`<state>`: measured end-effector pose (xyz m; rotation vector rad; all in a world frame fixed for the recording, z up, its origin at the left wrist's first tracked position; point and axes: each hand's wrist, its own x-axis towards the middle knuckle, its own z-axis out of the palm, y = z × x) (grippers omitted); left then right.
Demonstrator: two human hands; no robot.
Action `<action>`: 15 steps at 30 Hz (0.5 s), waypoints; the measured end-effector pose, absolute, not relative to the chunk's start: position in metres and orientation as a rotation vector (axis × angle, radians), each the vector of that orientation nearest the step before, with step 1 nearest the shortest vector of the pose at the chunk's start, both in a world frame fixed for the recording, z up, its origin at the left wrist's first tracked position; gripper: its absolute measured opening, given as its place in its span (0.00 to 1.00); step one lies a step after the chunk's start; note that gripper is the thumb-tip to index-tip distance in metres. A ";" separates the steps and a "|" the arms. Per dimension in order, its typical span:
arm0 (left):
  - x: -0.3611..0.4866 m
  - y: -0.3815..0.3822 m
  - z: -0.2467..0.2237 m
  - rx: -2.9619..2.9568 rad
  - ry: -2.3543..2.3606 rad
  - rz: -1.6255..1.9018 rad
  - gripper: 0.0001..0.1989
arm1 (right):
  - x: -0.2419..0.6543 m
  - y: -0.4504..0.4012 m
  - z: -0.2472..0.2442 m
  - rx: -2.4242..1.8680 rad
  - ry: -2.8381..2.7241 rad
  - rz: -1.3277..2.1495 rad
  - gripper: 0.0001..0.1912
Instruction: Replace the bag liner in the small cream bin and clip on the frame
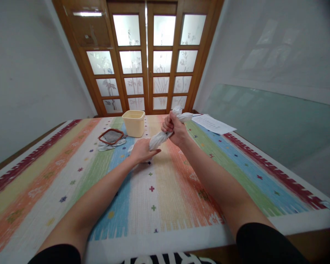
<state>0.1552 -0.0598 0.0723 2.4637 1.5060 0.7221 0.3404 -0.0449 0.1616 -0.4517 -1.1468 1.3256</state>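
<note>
A white cloth (pixel 159 140), twisted into a rope, stretches between my two hands above the striped tablecloth. My right hand (pixel 176 128) is closed in a fist around its upper part, and a loose bunched end sticks out past the fist. Lower and to the left, my left hand (pixel 143 150) is wrapped round the other part, its thumb pointing right. Just behind my left hand stands a cream plastic bin (pixel 134 124). The far end of the cloth at my left hand is mostly hidden.
Left of the bin, a grey pad with a reddish-brown rim (pixel 111 136) lies on a folded patterned cloth (pixel 110 146). Printed paper sheets (pixel 213 124) lie at the back right of the table (pixel 159 244). Walls flank both sides; wood-framed glass doors stand behind.
</note>
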 end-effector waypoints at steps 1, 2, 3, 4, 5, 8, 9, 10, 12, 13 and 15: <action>0.155 -0.060 0.072 2.442 1.520 0.728 0.18 | 0.340 -0.049 0.164 -0.472 -1.159 1.326 0.32; 0.155 -0.059 0.071 2.416 1.529 0.742 0.17 | 0.339 -0.052 0.166 -0.490 -1.169 1.328 0.33; 0.155 -0.058 0.070 2.389 1.529 0.768 0.14 | 0.337 -0.056 0.168 -0.501 -1.178 1.330 0.33; 0.153 -0.056 0.069 2.365 1.519 0.804 0.12 | 0.336 -0.060 0.170 -0.503 -1.187 1.334 0.34; 0.152 -0.054 0.068 2.346 1.503 0.838 0.10 | 0.335 -0.063 0.171 -0.499 -1.194 1.337 0.34; 0.147 -0.047 0.064 2.345 1.461 0.865 0.08 | 0.333 -0.067 0.172 -0.480 -1.208 1.336 0.33; 0.145 -0.044 0.063 2.360 1.458 0.848 0.09 | 0.333 -0.068 0.172 -0.471 -1.211 1.332 0.32; 0.143 -0.042 0.062 2.372 1.467 0.827 0.10 | 0.334 -0.068 0.172 -0.460 -1.214 1.326 0.32; 0.139 -0.037 0.059 2.369 1.524 0.800 0.13 | 0.335 -0.066 0.172 -0.445 -1.218 1.317 0.31; 0.137 -0.035 0.057 2.352 1.563 0.790 0.14 | 0.336 -0.065 0.172 -0.444 -1.221 1.316 0.31; 0.133 -0.030 0.055 2.292 1.628 0.784 0.15 | 0.337 -0.064 0.171 -0.454 -1.224 1.319 0.29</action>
